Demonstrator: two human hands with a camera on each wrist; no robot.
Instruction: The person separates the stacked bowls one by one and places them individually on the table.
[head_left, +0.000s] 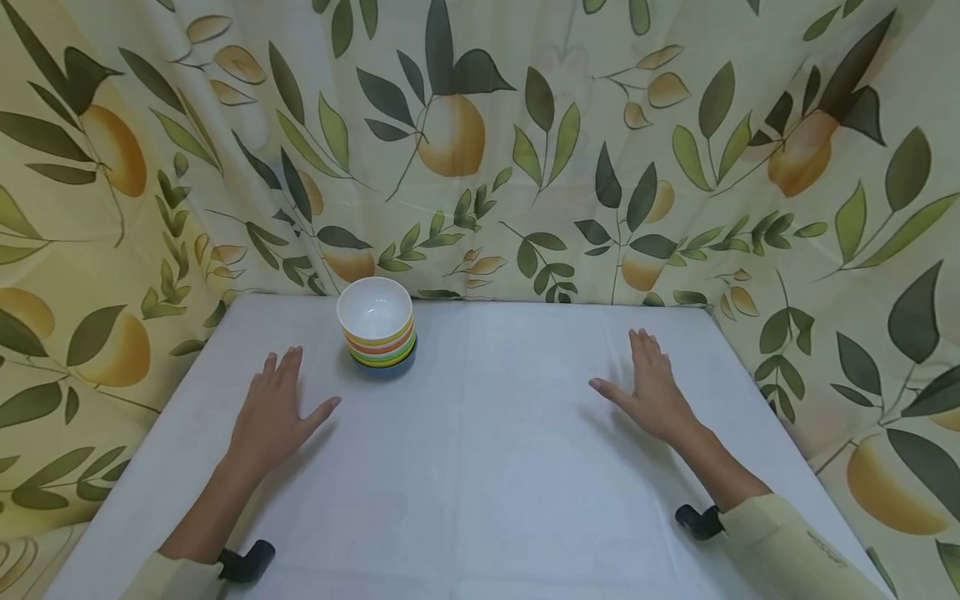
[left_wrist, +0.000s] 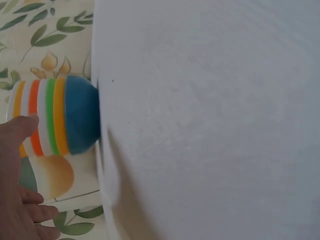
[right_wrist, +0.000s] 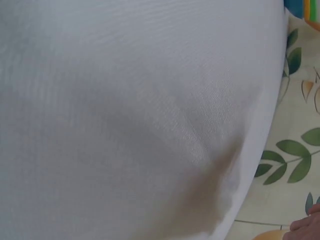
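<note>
A stack of bowls (head_left: 380, 325) stands near the back edge of the table, left of centre. The top bowl is white inside; below it show yellow, orange and green rims and a blue bowl (left_wrist: 82, 115) at the bottom. My left hand (head_left: 273, 412) hovers to the left and front of the stack, fingers straight and thumb spread, holding nothing. Over the right side of the table my right hand (head_left: 656, 392) is held out the same way, palm inward, with nothing in it. Only a few of its fingertips (right_wrist: 305, 227) show in the right wrist view.
A white cloth (head_left: 480, 467) covers the table. Behind and beside it hangs a curtain (head_left: 555, 225) printed with fruit and leaves. Black wrist cameras are strapped at the left wrist (head_left: 247, 562) and right wrist (head_left: 699, 522), next to pale sleeves.
</note>
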